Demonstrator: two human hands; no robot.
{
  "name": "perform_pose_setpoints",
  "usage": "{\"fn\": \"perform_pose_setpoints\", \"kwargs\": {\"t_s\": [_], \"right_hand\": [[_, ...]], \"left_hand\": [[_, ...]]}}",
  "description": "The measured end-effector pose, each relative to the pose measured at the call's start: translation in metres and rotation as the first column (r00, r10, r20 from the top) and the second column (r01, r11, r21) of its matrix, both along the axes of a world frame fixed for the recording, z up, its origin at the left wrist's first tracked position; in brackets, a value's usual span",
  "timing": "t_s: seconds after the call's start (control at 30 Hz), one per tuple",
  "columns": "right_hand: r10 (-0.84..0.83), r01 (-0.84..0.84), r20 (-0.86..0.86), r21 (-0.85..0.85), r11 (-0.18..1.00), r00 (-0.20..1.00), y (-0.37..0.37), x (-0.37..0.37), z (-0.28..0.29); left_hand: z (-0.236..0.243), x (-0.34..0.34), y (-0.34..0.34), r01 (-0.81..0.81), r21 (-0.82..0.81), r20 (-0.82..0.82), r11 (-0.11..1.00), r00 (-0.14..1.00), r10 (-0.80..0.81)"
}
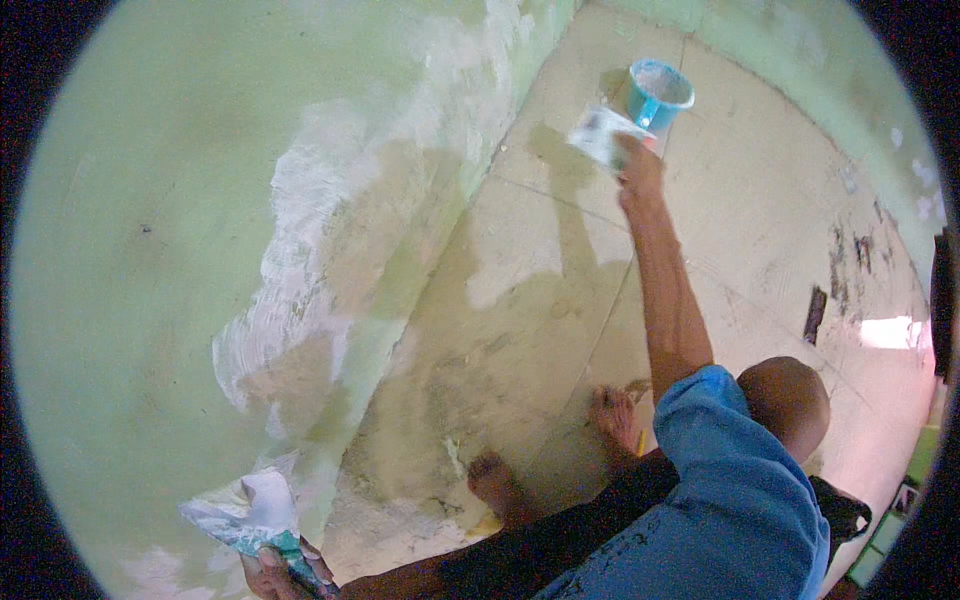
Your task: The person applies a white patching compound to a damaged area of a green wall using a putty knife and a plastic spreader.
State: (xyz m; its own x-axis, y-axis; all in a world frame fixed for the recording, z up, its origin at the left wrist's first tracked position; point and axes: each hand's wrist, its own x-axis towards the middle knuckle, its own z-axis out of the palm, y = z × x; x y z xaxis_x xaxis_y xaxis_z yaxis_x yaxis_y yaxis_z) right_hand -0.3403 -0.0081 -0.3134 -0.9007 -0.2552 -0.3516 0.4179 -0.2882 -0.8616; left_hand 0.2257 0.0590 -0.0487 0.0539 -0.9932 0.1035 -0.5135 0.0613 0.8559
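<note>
At the lower left, my left hand (285, 575) is closed around the teal handle of a broad putty knife (225, 505). A thick lump of white putty (268, 498) sits on its blade, close to the wall. My right arm reaches out over the floor, and my right hand (640, 172) grips a flat, whitish scraper (598, 138), blurred by motion. That scraper is beside a blue mug-like pot (660, 95) with a handle and white paste inside; whether they touch I cannot tell. White putty is smeared in a long patch (300, 215) on the green wall (150, 300).
My bare feet (615, 415) and bent knee (785, 405) are low on the pale tiled floor (740, 230). A dark strip (815, 315) lies at the right near black marks. Another green wall (800, 50) closes off the far side. Shadows fall across the floor and patch.
</note>
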Motion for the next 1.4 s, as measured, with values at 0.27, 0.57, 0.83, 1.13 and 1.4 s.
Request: {"fn": "perform_pose_setpoints", "kwargs": {"t_s": [0.27, 0.57, 0.83, 1.13, 1.4], "right_hand": [[0.577, -0.603, 0.233, 0.052, 0.796, 0.783, 0.012, -0.177, -0.074], [0.344, -0.353, 0.217, 0.005, 0.936, 0.914, 0.049, -0.019, -0.116], [0.275, -0.233, -0.074, 0.351, 0.907, 0.959, 0.130, 0.129, -0.032], [0.625, -0.246, -0.721, 0.691, 0.679, -0.299, 0.073, 0.283, 0.116], [0.710, 0.046, -0.508, 0.797, 0.602, -0.488, 0.069, 0.303, 0.119]], "left_hand": [[0.005, -0.034, -0.029, 0.303, 0.420, 0.008, 0.855, 0.941, -0.338], [-0.102, -0.024, -0.045, 0.363, 0.604, -0.055, 0.709, 0.907, -0.418], [-0.163, -0.062, -0.059, 0.576, 0.493, -0.423, 0.653, 0.814, -0.399], [-0.178, -0.047, -0.084, 0.691, 0.461, -0.562, 0.557, 0.713, -0.419], [-0.172, -0.050, -0.093, 0.746, 0.451, -0.612, 0.490, 0.658, -0.439]]}}
